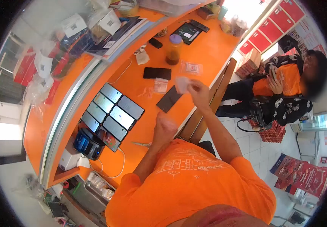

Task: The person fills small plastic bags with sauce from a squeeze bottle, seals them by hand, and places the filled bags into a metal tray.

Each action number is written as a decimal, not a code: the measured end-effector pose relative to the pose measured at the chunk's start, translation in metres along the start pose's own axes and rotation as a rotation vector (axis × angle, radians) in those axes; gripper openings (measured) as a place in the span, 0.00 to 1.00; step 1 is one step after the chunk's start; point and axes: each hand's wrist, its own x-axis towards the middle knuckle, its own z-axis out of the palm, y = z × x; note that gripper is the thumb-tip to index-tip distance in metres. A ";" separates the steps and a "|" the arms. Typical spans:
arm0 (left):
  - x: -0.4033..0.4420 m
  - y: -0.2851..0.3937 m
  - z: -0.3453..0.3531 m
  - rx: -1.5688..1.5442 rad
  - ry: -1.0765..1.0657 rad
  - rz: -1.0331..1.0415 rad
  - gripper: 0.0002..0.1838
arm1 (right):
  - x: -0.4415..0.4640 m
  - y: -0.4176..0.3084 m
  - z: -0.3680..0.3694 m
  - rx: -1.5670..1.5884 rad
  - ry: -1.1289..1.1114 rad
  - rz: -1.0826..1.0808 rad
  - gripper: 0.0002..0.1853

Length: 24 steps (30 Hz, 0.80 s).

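My right hand [199, 93] pinches a small whitish packet [182, 84] over the orange counter. Just below the packet lies a dark phone [169, 99], set at a slant. My left hand [165, 128] is near that phone's lower end, apart from it. Its fingers are smeared, so I cannot make out whether they hold anything. Beyond the phone rests a small clear bag [160, 85] with pale contents, touching a second black phone [157, 73]. Another clear bag [192, 67] with a printed label lies farther along the counter.
Several lit phones [122, 116] stand in rows at the left, near a blue-black device [89, 143]. A jar with a purple lid [174, 49] and a dark tablet-like board [188, 33] are farther off. Scissors [141, 144] lie by my left forearm. Another person [284, 83] stands across the counter.
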 end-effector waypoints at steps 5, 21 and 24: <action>0.003 -0.044 -0.028 0.102 0.239 0.139 0.58 | 0.004 0.077 0.105 -0.807 -0.555 -0.275 0.15; 0.056 0.001 -0.050 0.000 0.221 0.346 0.42 | -0.001 -0.090 0.045 -0.024 -0.761 -0.077 0.10; 0.066 0.010 -0.034 0.223 0.211 0.559 0.40 | -0.020 -0.131 0.020 -0.506 -0.767 -0.350 0.07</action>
